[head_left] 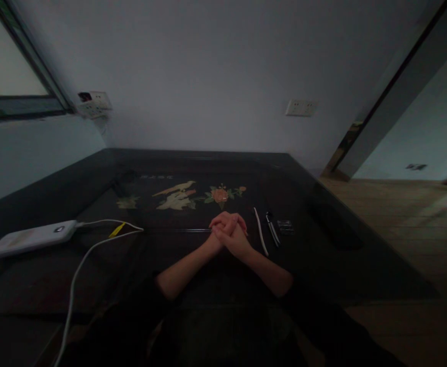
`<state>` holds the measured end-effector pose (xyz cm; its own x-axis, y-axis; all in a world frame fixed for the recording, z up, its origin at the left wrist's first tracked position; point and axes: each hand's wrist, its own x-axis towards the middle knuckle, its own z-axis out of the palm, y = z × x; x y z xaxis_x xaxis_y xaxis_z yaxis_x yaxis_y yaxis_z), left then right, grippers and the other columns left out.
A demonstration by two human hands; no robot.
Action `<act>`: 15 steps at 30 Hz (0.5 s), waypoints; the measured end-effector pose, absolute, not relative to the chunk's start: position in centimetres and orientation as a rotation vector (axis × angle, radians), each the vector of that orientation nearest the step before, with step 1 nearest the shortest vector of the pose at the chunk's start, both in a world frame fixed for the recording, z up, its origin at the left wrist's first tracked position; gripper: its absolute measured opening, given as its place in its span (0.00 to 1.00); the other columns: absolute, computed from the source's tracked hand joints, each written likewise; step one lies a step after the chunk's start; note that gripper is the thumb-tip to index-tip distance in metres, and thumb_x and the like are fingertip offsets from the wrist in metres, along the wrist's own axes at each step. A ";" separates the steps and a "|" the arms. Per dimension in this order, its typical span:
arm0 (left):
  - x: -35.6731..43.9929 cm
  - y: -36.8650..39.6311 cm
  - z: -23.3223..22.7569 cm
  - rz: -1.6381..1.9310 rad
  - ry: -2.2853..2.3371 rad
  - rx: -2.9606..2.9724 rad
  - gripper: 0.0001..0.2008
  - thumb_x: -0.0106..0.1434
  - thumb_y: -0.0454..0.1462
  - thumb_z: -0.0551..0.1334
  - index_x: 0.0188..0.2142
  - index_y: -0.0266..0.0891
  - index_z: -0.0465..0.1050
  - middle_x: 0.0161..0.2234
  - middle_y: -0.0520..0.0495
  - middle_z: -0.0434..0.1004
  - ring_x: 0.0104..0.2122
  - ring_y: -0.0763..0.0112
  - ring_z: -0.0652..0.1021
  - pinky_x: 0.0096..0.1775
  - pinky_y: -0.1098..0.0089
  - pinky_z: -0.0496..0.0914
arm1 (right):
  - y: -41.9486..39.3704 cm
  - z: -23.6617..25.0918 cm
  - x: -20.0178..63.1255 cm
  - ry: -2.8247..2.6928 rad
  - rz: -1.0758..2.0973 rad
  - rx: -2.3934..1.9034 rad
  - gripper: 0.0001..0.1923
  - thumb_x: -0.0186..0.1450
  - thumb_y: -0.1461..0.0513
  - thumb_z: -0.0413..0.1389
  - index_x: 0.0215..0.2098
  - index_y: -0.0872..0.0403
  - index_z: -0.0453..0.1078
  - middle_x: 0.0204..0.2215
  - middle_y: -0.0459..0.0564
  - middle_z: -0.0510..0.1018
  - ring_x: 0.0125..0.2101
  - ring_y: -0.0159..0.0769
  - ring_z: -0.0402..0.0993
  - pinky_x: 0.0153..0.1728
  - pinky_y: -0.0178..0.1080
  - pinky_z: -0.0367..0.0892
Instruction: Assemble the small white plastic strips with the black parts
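You've got a black table (323,204) with cream bird (177,194) and orange flower (219,194) inlay; white power bank (32,237), white cable (78,270), yellow tag (117,230).

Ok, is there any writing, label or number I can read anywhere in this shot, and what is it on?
Nothing is legible.
Table top: a short pale line of marks above the bird inlay, too blurred to read.
White power bank: a faint print and a small dark panel, too small to read.
Wall sockets: no readable marking.
Small tools right of the clasped hands: no visible text.
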<state>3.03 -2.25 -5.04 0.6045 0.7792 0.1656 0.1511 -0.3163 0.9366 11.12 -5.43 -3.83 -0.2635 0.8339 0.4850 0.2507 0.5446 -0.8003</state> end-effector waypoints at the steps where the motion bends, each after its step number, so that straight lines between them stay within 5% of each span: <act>1: 3.0 -2.3 -5.1 0.806 0.758 1.750 0.21 0.63 0.46 0.40 0.32 0.37 0.66 0.30 0.44 0.71 0.32 0.67 0.74 0.33 0.70 0.68 | -5.5 -3.8 11.1 -1.764 0.739 -0.892 0.06 0.62 0.62 0.50 0.35 0.54 0.68 0.35 0.51 0.70 0.38 0.39 0.69 0.41 0.44 0.64; 15: 3.1 -3.7 -3.0 0.885 0.776 1.626 0.17 0.62 0.43 0.45 0.27 0.37 0.65 0.26 0.47 0.69 0.28 0.70 0.74 0.31 0.71 0.68 | -5.5 -3.7 11.0 -1.737 0.742 -0.881 0.07 0.60 0.62 0.51 0.34 0.54 0.69 0.33 0.50 0.71 0.37 0.40 0.69 0.41 0.44 0.64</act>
<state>3.13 -3.68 -3.00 0.5109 0.8450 0.1578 0.0461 -0.2103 0.9766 11.00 -5.54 -3.65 -0.2250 0.8354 0.5015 0.2155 0.5446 -0.8105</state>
